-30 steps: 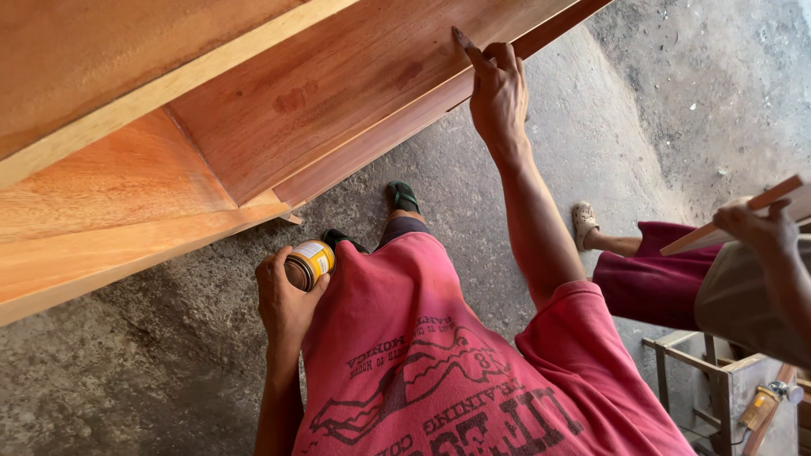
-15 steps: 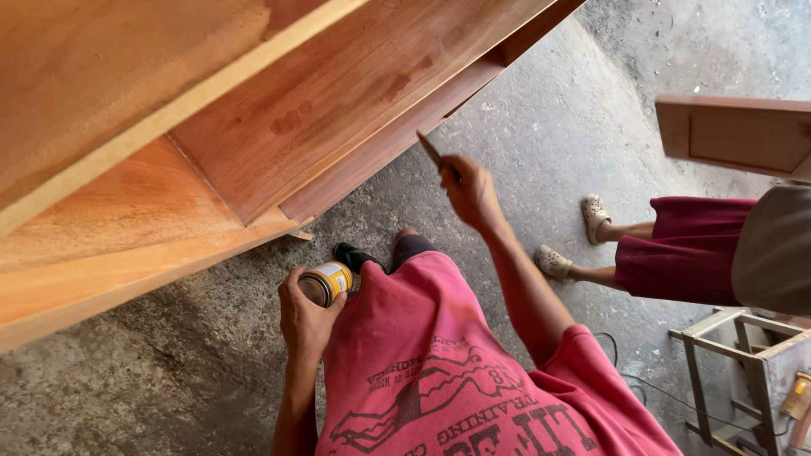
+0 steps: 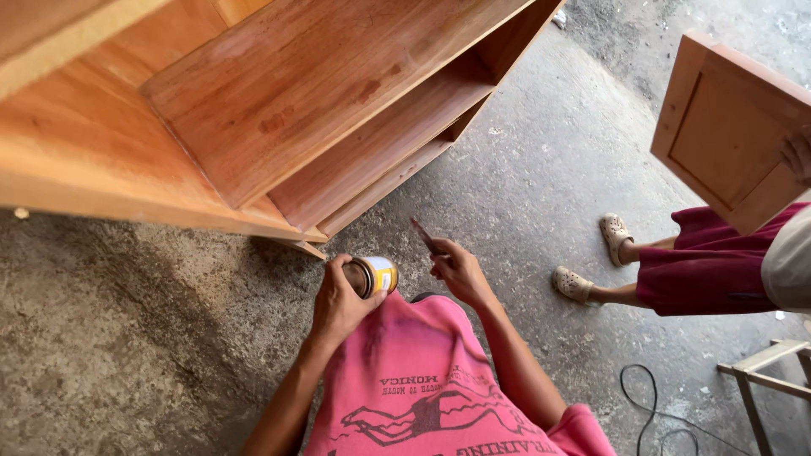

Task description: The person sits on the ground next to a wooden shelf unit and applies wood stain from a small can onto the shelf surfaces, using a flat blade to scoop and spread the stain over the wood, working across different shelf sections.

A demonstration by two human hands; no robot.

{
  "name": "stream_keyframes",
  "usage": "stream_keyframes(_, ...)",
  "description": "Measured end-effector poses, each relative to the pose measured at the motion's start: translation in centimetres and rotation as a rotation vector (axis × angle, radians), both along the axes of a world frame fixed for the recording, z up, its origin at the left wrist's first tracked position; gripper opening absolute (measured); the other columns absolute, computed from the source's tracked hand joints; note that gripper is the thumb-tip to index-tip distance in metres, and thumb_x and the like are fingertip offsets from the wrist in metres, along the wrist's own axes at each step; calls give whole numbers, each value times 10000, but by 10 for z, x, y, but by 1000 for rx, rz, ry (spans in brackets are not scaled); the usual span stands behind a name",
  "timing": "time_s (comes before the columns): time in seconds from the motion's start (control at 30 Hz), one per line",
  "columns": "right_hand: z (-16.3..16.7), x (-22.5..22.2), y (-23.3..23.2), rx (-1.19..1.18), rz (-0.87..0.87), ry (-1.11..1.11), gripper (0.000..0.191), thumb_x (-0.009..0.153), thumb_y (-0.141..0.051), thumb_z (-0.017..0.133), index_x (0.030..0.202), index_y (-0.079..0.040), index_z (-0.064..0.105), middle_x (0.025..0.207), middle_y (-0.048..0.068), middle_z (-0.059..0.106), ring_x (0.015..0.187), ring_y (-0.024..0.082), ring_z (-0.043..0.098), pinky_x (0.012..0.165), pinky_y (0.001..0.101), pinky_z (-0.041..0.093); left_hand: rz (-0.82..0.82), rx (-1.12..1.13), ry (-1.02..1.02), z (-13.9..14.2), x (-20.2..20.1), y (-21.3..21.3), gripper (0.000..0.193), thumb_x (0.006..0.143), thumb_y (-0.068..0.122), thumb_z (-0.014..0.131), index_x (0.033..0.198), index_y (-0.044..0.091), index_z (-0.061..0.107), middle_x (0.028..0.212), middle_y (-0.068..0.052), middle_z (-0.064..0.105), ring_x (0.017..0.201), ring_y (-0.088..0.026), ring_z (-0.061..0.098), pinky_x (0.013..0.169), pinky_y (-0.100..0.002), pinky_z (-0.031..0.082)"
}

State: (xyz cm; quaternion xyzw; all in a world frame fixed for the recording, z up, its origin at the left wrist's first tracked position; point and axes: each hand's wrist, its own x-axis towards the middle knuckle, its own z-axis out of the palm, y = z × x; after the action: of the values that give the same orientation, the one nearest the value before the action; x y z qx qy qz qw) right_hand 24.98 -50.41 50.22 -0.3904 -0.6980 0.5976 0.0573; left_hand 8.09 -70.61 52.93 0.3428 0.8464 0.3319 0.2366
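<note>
Large reddish-brown wooden shelf cabinet [image 3: 279, 127] lies tipped on the grey concrete floor [image 3: 127, 338]. Below it, left hand [image 3: 338, 304] is clamped around a small round yellow-labelled metal tin [image 3: 376, 276]: judged light, rigid, smooth-sided, best gripped about its body. Right hand [image 3: 460, 272] pinches a thin flat dark blade [image 3: 424, 236].

— Where do my hands sit?
— Left hand [image 3: 338, 302] wraps the tin [image 3: 376, 276]; right hand [image 3: 460, 272] is just beside it, gripping a small tool [image 3: 424, 236]. The wooden shelf unit [image 3: 279, 118] is ahead, on the floor [image 3: 524, 186].
— And to my right?
— Another person's feet [image 3: 591, 257], with a door panel [image 3: 726, 127] held above them.
</note>
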Motion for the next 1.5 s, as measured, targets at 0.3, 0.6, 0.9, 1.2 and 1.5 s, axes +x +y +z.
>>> stream_keyframes(0.3,-4,119,-41,-174,-161,-91,429,984,-42,532,1407,-89,585,999,63,709,734,133,639,646,304,546,33,175,222,66,-14,0,975,652,328,983,1354,-10,396,1279,-261,580,1150,-411,634,922,-497,558)
stream_keyframes(0.6,0,121,-47,79,-133,-75,388,938,-25,617,1319,-71,680,996,45,786,832,86,680,737,257,543,124,319,555,105,-123,31,954,694,245,995,1429,76,412,1370,-231,545,1260,-405,579,1012,-514,526)
stream_keyframes(0.9,48,-1,-29,417,-128,24,392,909,-82,685,1301,-72,659,968,98,728,738,145,649,668,302,528,203,363,549,91,-171,67,946,674,202,989,1417,65,420,1369,-243,528,1258,-432,538,1021,-545,491)
stream_keyframes(1.2,94,-70,-11,436,-81,80,373,909,-118,715,1274,-73,652,976,103,735,776,165,684,694,315,547,193,547,597,64,-185,89,837,847,341,905,1431,38,388,1330,-235,524,1227,-388,556,1036,-510,482)
stream_keyframes(1.5,156,-98,25,733,157,209,350,886,-66,719,1234,-48,688,1056,139,701,894,272,707,773,371,569,318,1126,47,41,-207,110,650,1093,517,539,1466,27,332,1285,-166,541,1138,-253,607,1013,-400,548)
